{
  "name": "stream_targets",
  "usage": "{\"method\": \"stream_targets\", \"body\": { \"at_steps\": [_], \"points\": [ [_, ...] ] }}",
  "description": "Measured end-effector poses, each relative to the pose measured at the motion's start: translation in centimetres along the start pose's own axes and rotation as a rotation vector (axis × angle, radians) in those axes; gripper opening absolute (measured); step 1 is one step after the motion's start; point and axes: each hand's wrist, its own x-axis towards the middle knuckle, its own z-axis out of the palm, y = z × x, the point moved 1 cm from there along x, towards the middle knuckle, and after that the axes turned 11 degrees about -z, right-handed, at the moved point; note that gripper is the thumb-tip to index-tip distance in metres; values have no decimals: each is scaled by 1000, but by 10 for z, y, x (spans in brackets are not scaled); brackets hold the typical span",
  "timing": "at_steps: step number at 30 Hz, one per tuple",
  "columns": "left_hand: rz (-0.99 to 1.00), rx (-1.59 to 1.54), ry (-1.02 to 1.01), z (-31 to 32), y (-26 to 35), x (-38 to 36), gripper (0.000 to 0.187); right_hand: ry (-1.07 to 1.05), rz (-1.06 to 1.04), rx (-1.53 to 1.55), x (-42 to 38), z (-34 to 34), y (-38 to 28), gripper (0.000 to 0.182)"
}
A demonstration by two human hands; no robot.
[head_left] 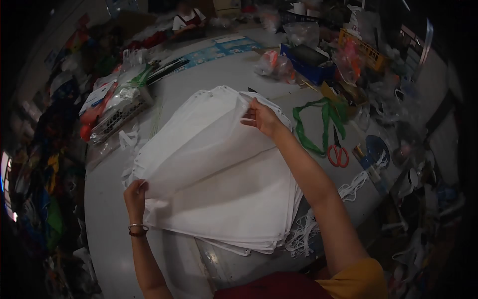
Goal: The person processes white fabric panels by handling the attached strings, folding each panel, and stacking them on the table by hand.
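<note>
A stack of white fabric sheets (229, 209) with stitched-looking edges lies on the grey table in front of me. The top white fabric sheet (199, 152) is partly lifted, its thin material curving up between my hands. My left hand (135, 197) is closed on its near left corner, with bracelets on the wrist below. At the far right end of the same sheet, my right hand (263, 118) pinches the edge, its other fingers slightly apart. Small tabs or loops run along the stack's far edges.
Red-handled scissors (338, 155) and a green ribbon (326, 117) lie right of the stack. White cords (304, 234) lie at the lower right. A basket of plastic-wrapped goods (119, 117) stands left, a blue bin (308, 65) at the back. Another person (188, 17) is across the table.
</note>
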Motion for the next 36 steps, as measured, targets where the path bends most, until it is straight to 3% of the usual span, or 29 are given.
{"method": "stream_targets", "body": {
  "at_steps": [1,2,3,4,5,6,8,10,13,18,22,24,25,27,29,30,31,33,36],
  "points": [
    [10,3,-13,2,-1,14,11,12,-40,-292,7,1,6,47],
    [-46,111,108,7,-4,28,16,22,-80,-583,11,-1,9,49],
    [-98,217,233,13,-7,40,20,34,-91,-579,10,-6,15,49],
    [-78,213,226,22,-10,46,20,-94,-307,-1047,3,-12,23,48],
    [31,379,294,34,-12,46,28,-219,-521,-1520,-4,-19,31,49],
    [144,538,363,46,-10,46,36,-186,-527,-1527,-11,-29,37,49],
    [297,535,246,73,4,33,42,-309,-880,-1932,-32,-51,50,49],
    [420,533,113,98,0,22,48,-235,-816,-1963,-43,-63,57,49],
    [276,644,-16,126,-19,18,47,-199,-806,-1962,-41,-66,58,51],
    [228,645,-2,129,-30,34,46,-62,-775,-2015,-27,-66,69,52],
    [239,668,-60,115,-45,35,49,-24,-675,-2023,-74,-61,68,49],
    [197,730,-55,101,-52,19,50,-454,-552,-1792,-136,-58,54,44],
    [164,786,-46,88,-49,8,51,-375,-658,-1709,-172,-58,41,38],
    [161,654,-14,66,-60,-12,45,-154,-655,-1593,-231,-80,14,29],
    [118,516,-33,40,-89,-23,41,167,-578,-1688,-283,-110,-21,16],
    [75,375,-24,30,-97,-27,37,465,-438,-1456,-303,-122,-37,13],
    [67,384,-33,26,-90,-35,37,573,-423,-1384,-320,-144,-51,15],
    [-70,199,89,20,-60,-53,31,732,-252,-1341,-345,-188,-70,18],
    [-41,193,125,28,-31,-68,29,652,-66,-1490,-356,-214,-80,21]
  ]
}}
